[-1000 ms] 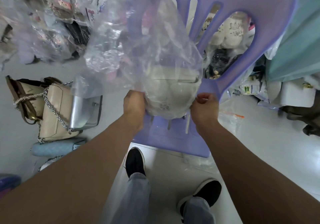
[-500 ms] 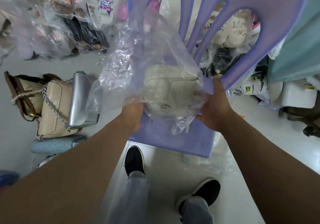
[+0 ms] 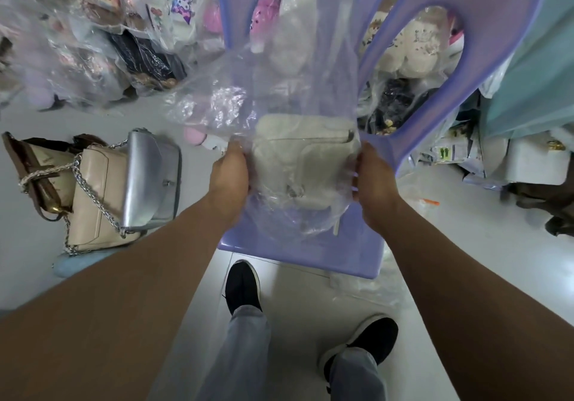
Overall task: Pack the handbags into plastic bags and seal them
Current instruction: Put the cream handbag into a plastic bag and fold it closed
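A cream-white handbag (image 3: 298, 158) lies inside a clear plastic bag (image 3: 279, 90) on the seat of a lilac plastic chair (image 3: 298, 251). My left hand (image 3: 230, 174) grips the bagged handbag at its left side and my right hand (image 3: 372, 180) grips it at its right side. The plastic bag's loose end rises crumpled against the chair back. On the floor at the left lie a silver handbag (image 3: 152, 180), a beige handbag with a chain strap (image 3: 96, 198) and a brown-trimmed one (image 3: 34, 164), all outside any bag.
Heaps of plastic-wrapped plush toys and bags (image 3: 102, 34) fill the floor behind and left of the chair. A light-blue pouch (image 3: 77, 264) lies under my left forearm. Teal fabric (image 3: 534, 68) and white boxes (image 3: 537, 158) stand at the right. My feet (image 3: 242, 285) are below the seat.
The plastic bag's loose end has dropped from high and left to lie against the chair back. Both hands shifted from the bag's lower end to its sides.
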Tool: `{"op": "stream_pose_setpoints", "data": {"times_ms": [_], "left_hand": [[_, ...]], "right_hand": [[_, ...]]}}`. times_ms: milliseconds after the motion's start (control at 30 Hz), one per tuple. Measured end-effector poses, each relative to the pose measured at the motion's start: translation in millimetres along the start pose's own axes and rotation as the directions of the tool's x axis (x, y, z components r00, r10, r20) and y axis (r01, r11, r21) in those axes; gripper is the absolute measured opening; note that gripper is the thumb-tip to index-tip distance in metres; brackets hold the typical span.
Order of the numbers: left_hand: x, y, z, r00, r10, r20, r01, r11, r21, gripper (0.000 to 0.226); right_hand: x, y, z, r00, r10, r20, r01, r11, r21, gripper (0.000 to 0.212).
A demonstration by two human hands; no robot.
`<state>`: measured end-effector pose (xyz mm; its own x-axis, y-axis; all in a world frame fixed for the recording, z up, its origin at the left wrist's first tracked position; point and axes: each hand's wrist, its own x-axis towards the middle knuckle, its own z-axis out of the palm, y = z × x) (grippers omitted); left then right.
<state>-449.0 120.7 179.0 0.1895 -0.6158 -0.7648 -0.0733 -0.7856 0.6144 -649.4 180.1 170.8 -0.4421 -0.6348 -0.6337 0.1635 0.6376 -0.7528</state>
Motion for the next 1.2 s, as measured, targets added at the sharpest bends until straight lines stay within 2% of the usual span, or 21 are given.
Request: {"op": "stream_pose_setpoints", "data": {"times_ms": [67, 100, 233, 300, 400, 500, 567, 600, 667, 700, 800, 867, 967, 1000, 1033, 1100, 1200], "left_hand": [[-4, 3, 1, 0.997, -0.01, 0.082, 0.01, 1.0, -0.005, 0.06], [-6, 4, 2, 0.992, -0.003, 0.127, 0.003, 1.0, -0.003, 0.069], [-19, 6, 7, 0.967, -0.029, 0.253, 0.032, 0.999, -0.007, 0.063], [-13, 1, 8, 0.958, -0.048, 0.283, 0.049, 0.999, 0.005, 0.067], [-8, 5, 7, 0.955, -0.095, 0.282, 0.106, 0.994, -0.023, 0.075], [-11, 14, 11, 0.955, -0.102, 0.277, 0.109, 0.994, -0.01, 0.074], [-8, 12, 13, 0.948, -0.071, 0.309, 0.077, 0.997, -0.009, 0.071], [-9, 13, 14, 0.944, -0.067, 0.324, 0.077, 0.997, -0.02, 0.073], [-5, 10, 16, 0.945, -0.039, 0.325, 0.067, 0.995, -0.076, 0.075], [-3, 8, 17, 0.951, -0.02, 0.309, 0.055, 0.993, -0.104, 0.07], [-3, 2, 19, 0.951, 0.034, 0.307, 0.0, 0.994, -0.111, 0.054], [-9, 1, 19, 0.946, 0.031, 0.322, 0.003, 0.995, -0.104, 0.056], [-4, -2, 19, 0.957, -0.005, 0.289, 0.028, 0.997, -0.076, 0.059], [-4, -1, 20, 0.954, -0.016, 0.3, 0.032, 0.998, -0.045, 0.062], [-4, -1, 21, 0.954, -0.027, 0.3, 0.037, 0.999, -0.027, 0.066], [-1, -3, 20, 0.954, -0.055, 0.296, 0.053, 0.998, 0.017, 0.079], [8, -8, 25, 0.941, -0.128, 0.312, 0.111, 0.991, 0.07, 0.082]], "right_hand": [[-4, -6, -1, 0.988, 0.154, 0.027, -0.156, 0.984, 0.081, 0.062], [-4, -6, 0, 0.987, 0.159, 0.032, -0.161, 0.986, 0.053, 0.061], [5, 9, -4, 0.992, 0.034, 0.124, -0.023, 0.996, -0.088, 0.034], [6, 13, -6, 0.975, 0.1, 0.198, -0.088, 0.994, -0.065, 0.03], [5, 14, -12, 0.943, 0.206, 0.261, -0.212, 0.977, -0.005, 0.045], [4, 18, -15, 0.941, 0.211, 0.264, -0.241, 0.967, 0.087, 0.031], [0, 21, -14, 0.959, 0.157, 0.237, -0.177, 0.982, 0.068, 0.016], [-2, 24, -12, 0.965, 0.099, 0.242, -0.106, 0.994, 0.017, 0.016], [-4, 29, -10, 0.953, 0.016, 0.302, 0.031, 0.988, -0.15, 0.035], [-8, 25, -7, 0.947, -0.01, 0.321, 0.078, 0.977, -0.198, 0.036], [-2, 24, -7, 0.935, -0.11, 0.336, 0.186, 0.962, -0.201, 0.031], [0, 23, -9, 0.927, -0.081, 0.366, 0.186, 0.947, -0.262, 0.013], [4, 29, -15, 0.943, -0.002, 0.334, 0.104, 0.953, -0.286, 0.017], [3, 30, -17, 0.938, 0.044, 0.344, 0.049, 0.965, -0.256, 0.007], [1, 29, -18, 0.926, 0.093, 0.365, -0.017, 0.978, -0.206, 0.009], [0, 33, -19, 0.876, 0.184, 0.445, -0.16, 0.983, -0.092, 0.033], [0, 46, -19, 0.864, 0.188, 0.468, -0.092, 0.971, -0.221, 0.054]]}}
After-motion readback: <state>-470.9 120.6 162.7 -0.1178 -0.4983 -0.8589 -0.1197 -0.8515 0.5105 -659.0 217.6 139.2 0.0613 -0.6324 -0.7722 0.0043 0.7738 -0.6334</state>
